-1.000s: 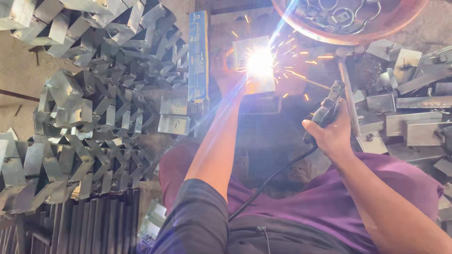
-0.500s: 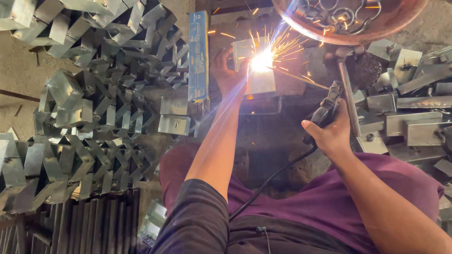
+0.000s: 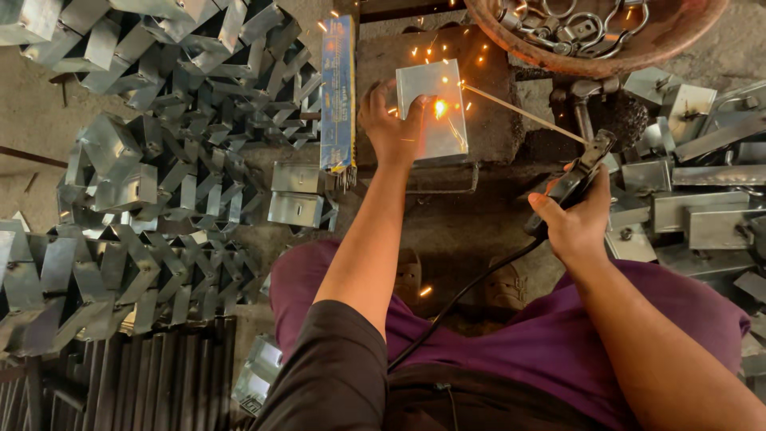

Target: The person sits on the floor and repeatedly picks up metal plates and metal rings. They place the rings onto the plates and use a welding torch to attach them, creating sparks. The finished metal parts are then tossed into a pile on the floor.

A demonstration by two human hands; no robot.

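Observation:
My left hand (image 3: 388,120) grips the left edge of a shiny square metal box piece (image 3: 435,112) resting on a dark stone block (image 3: 495,120). A glowing orange spot sits on the piece's face with a few sparks around it. My right hand (image 3: 576,219) holds a black electrode holder (image 3: 576,177), whose thin welding rod (image 3: 523,113) slants up-left toward the glowing spot. A black cable (image 3: 463,295) runs from the holder down across my purple-clad lap.
A big heap of folded metal brackets (image 3: 152,183) fills the left. A blue rod packet (image 3: 337,88) stands beside the block. More metal boxes (image 3: 694,207) lie at the right. A rusty round pan with metal rings (image 3: 590,28) sits at the top.
The bright welding arc has gone out, leaving a small glowing spot. The rod tip has pulled back slightly from the piece. Both hands stay in place.

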